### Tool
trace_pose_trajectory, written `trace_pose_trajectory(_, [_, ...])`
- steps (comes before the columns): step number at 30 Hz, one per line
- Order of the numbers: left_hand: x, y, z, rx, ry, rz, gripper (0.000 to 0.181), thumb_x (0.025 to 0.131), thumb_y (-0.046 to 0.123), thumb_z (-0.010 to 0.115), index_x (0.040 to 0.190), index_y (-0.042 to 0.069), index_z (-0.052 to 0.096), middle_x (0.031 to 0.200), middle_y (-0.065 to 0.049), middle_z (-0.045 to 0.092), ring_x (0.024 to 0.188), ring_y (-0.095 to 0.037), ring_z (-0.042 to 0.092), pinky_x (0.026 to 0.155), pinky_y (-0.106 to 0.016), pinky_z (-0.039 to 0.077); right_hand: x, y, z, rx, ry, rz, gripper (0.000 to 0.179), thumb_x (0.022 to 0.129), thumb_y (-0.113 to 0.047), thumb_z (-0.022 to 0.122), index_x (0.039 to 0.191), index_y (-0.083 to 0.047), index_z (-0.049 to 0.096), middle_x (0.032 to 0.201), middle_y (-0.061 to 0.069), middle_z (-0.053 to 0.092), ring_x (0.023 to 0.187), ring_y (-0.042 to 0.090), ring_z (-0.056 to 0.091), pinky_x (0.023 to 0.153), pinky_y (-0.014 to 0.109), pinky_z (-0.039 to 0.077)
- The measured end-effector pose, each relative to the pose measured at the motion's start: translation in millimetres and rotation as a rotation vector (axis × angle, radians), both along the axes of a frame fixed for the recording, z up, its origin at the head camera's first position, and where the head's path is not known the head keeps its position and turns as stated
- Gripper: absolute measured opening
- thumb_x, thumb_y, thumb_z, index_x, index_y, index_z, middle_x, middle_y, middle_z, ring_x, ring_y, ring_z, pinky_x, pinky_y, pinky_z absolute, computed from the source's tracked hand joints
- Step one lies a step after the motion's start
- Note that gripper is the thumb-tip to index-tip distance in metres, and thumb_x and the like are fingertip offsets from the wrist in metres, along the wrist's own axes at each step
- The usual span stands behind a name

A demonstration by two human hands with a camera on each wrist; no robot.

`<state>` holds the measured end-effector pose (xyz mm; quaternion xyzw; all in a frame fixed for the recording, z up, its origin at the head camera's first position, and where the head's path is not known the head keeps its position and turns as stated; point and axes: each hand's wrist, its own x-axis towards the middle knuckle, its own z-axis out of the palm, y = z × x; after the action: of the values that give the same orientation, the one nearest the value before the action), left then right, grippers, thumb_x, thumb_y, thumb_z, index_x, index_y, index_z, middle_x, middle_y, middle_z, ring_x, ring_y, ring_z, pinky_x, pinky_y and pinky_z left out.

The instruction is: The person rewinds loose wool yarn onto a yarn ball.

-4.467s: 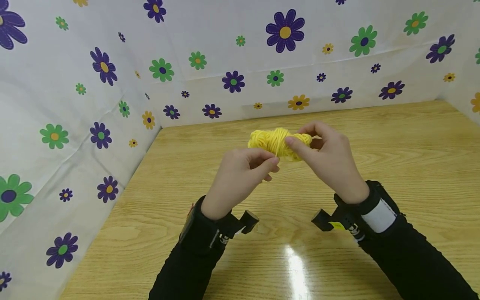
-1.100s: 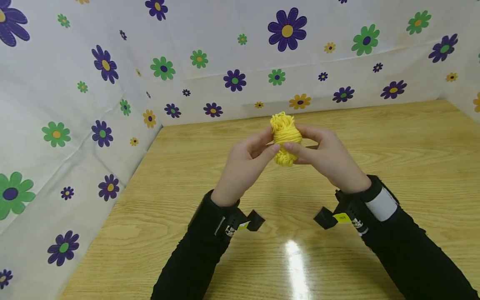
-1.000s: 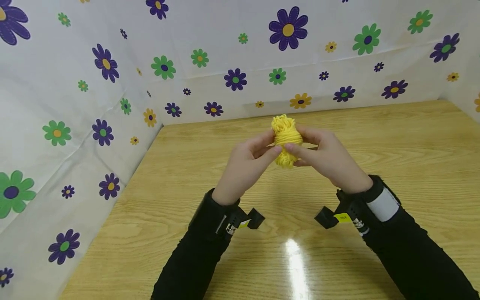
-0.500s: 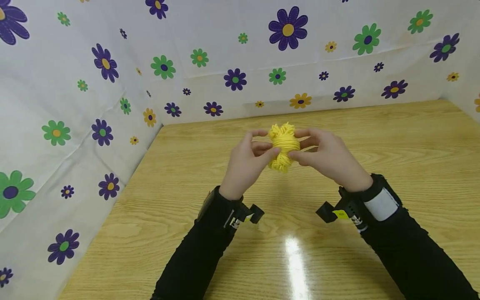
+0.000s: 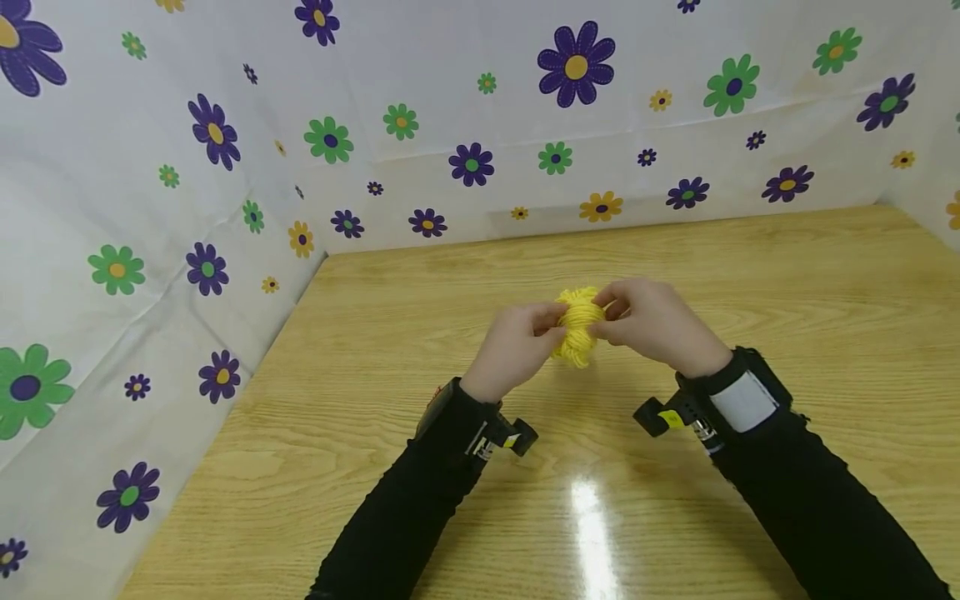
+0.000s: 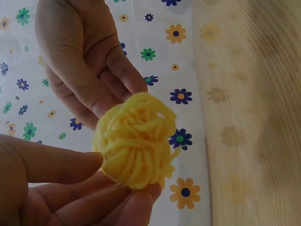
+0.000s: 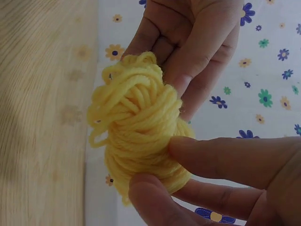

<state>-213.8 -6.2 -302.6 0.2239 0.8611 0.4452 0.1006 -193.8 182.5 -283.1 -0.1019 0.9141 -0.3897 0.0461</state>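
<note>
A small skein of yellow yarn [image 5: 579,327] is held between both hands, its long side running roughly away from me in the head view. Strands wrap round its waist, and loops stick out at both ends. My left hand [image 5: 519,346] pinches its left side between thumb and fingers. From the right, my right hand [image 5: 660,323] grips it with thumb and fingertips. The left wrist view faces one looped end of the yarn [image 6: 138,141]. In the right wrist view the wound middle of the yarn [image 7: 146,136] shows, with fingertips of both hands on it.
A wooden table [image 5: 337,467] lies below the hands, with a bright light reflection near its front. White cloth [image 5: 420,67] printed with purple, green and orange flowers stands behind the table and along its left side. Each wrist wears a black camera mount [image 5: 517,435].
The yarn was sideways at first, with the left hand pinching a strand; it was then turned upright between both hands. Over the last half second, hands and yarn have come lower, towards the table.
</note>
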Motion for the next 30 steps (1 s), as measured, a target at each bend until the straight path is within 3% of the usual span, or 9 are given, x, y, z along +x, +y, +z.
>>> trace_pose_trajectory(10, [-8.1, 5.1, -15.1, -0.169, -0.165, -0.102, 0.047, 0.104, 0.005, 0.047, 0.149, -0.004, 0.039, 0.149, -0.022, 0.047, 0.137, -0.03, 0.048, 0.107, -0.041, 0.045, -18.5, 3.3, -23.7, 0.066, -0.131, 0.038, 0.04, 0.091, -0.009, 0.069, 0.122, 0.013, 0.059, 0.105, 0.025, 0.067, 0.078, 0.023, 0.067, 0.068, 0.032, 0.054])
trace_pose_trajectory(15, [-10.9, 5.3, -20.1, -0.232, -0.178, -0.125, 0.048, 0.104, 0.006, 0.046, 0.15, -0.003, 0.039, 0.148, -0.022, 0.048, 0.135, -0.029, 0.049, 0.102, -0.038, 0.046, -23.1, 1.8, -31.5, 0.1, -0.178, 0.052, 0.043, 0.09, -0.01, 0.069, 0.124, 0.014, 0.058, 0.106, 0.025, 0.065, 0.079, 0.024, 0.067, 0.066, 0.031, 0.053])
trace_pose_trajectory(30, [-10.6, 5.3, -22.5, -0.283, -0.258, -0.135, 0.048, 0.104, 0.009, 0.044, 0.15, -0.001, 0.038, 0.152, -0.019, 0.044, 0.129, -0.027, 0.05, 0.094, -0.035, 0.044, -26.8, -3.1, -42.3, 0.163, -0.198, 0.06, 0.04, 0.089, -0.007, 0.068, 0.124, 0.013, 0.059, 0.114, 0.027, 0.064, 0.085, 0.025, 0.064, 0.07, 0.031, 0.054])
